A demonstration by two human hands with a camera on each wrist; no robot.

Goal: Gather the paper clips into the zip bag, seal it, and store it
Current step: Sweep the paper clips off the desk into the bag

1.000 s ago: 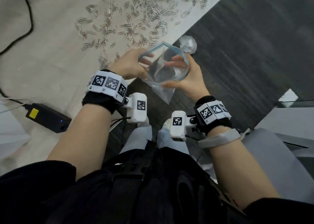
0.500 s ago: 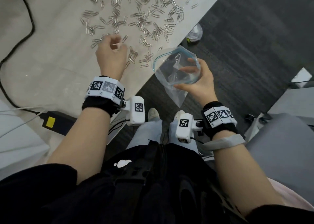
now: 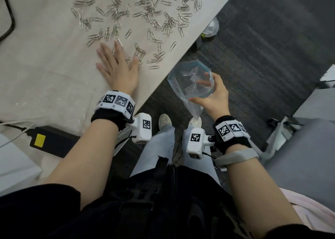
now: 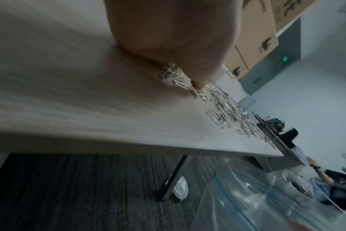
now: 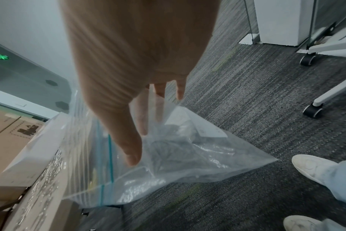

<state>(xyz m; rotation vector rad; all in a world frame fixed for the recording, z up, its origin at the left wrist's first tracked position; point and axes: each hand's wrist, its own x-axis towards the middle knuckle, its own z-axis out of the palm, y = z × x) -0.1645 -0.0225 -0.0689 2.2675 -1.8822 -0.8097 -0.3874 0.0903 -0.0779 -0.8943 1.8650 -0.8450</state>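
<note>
**Sweeping the clips toward the open bag**

The paper clips (image 3: 145, 12), thin silver wire, lie scattered over the table (image 3: 45, 57), a few under the left hand (image 3: 118, 70), whose fingers are flat and spread, gripping nothing. The gathering step seems only begun. Next, the hand should push them over the edge into the zip bag (image 3: 190, 81), clear with a blue rim, which the right hand (image 3: 213, 95) holds open just below, fingers inside.

You won't find a readable word or number anywhere here. Your wrist bands (image 3: 116, 101) and the white camera housings (image 3: 144, 129) carry only black-and-white square marker patterns. The yellow label (image 3: 39, 141) on the black power brick (image 3: 52, 144) looks blank. The cardboard boxes (image 4: 255, 37) bear dark printed handling symbols, too blurred to read. A green lit sign (image 5: 2, 57) glows on the far wall, its shape indistinct.
</note>
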